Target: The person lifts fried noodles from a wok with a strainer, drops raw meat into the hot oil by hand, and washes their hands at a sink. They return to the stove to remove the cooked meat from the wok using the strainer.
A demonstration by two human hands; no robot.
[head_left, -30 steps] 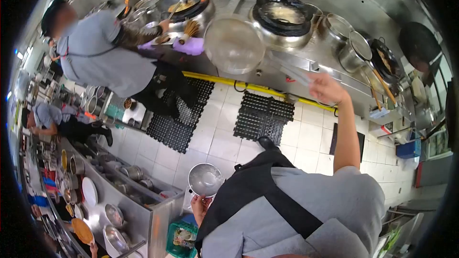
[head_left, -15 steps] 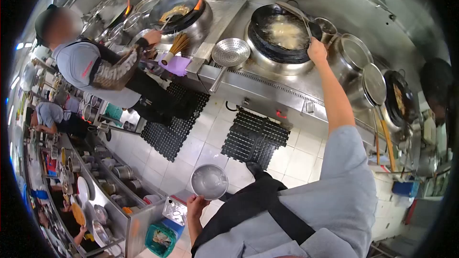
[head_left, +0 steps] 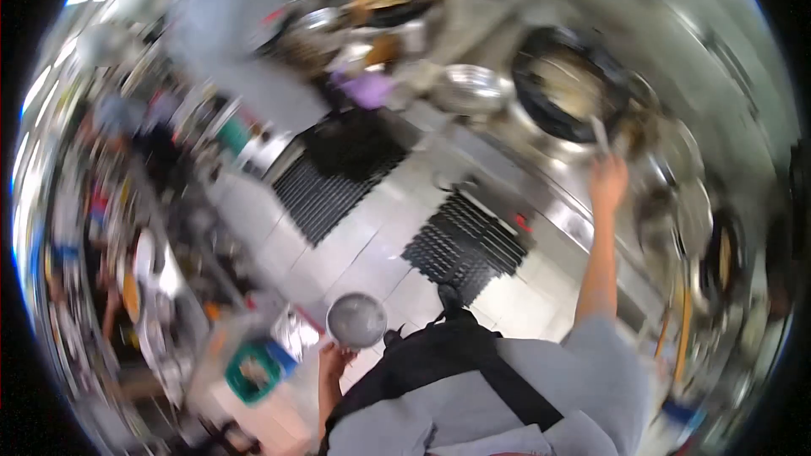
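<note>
My left hand (head_left: 336, 358) grips the rim of a round metal bowl (head_left: 356, 321), held out over the floor at my front left. My fingers curl at its near edge. My right hand (head_left: 608, 181) is closed around the handle of a long-handled ladle (head_left: 600, 133) that reaches into a black wok (head_left: 525, 89) on the stove. Pale food or liquid (head_left: 568, 89) lies in the wok. Motion blur smears the ladle's head, so its shape does not show. A perforated metal strainer (head_left: 473, 89) rests on the stove left of the wok.
A co-worker (head_left: 228, 34) stands at the far left by another wok (head_left: 389, 4). Black mats (head_left: 465, 241) lie on the tiled floor. A green bin (head_left: 253, 371) is left of my bowl. Pots and a wooden handle (head_left: 683, 321) stand at the right.
The view has turned and blurred, so the stove sits further right. My right hand has lowered, bringing the ladle from the wok's far rim to its near side. The bowl stays in my left hand.
</note>
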